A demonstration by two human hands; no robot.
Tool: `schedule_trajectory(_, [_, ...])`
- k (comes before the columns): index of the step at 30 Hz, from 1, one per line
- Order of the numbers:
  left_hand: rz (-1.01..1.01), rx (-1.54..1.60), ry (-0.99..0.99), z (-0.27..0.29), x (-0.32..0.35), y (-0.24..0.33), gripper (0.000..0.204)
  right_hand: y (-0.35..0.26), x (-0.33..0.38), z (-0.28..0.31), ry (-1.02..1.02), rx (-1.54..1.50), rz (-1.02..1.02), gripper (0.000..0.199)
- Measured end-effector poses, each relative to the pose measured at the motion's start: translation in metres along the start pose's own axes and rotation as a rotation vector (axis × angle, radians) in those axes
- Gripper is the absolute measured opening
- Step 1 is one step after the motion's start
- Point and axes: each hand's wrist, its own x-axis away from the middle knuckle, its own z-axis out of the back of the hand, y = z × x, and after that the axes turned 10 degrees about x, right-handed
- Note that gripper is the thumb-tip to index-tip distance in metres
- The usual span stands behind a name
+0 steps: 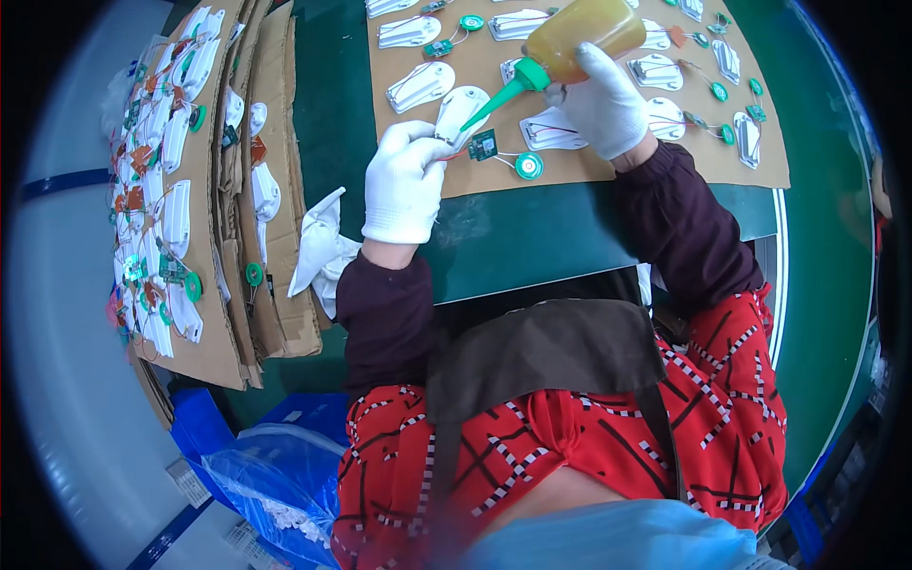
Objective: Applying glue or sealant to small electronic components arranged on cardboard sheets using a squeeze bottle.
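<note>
While the left hand holds a white casing, the right hand tilts a bottle of amber liquid over it.

Nearest, a dark apron lies over red patterned clothing, and past it runs the dark green desk, with a crumpled white cloth by its left side. Beyond the desk's near edge, the white-gloved left fingers close on the casing's narrow end, above the near border of a cardboard sheet; a small circuit board and a round green part sit just beside, joined by wires. The right fingers wrap around the bottle, its green nozzle pointing down at the casing; whether the tip touches, I cannot tell. Farther off, more white casings stand in rows on the sheet.
</note>
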Motion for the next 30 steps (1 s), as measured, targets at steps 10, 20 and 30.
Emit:
schedule_trajectory(10, [0.034, -0.015, 0.094, -0.004, 0.020, 0.004, 0.019, -0.003, -0.005, -0.013, -0.018, 0.490, 0.178, 0.050])
schedule_trajectory(20, [-0.079, -0.196, 0.108, -0.006, 0.020, -0.009, 0.017, -0.017, -0.027, -0.082, -0.278, 0.406, 0.417, 0.041])
schedule_trajectory(30, [-0.044, -0.183, 0.112, -0.004, 0.019, -0.010, 0.014, -0.022, -0.019, -0.084, -0.101, 0.594, 0.162, 0.042])
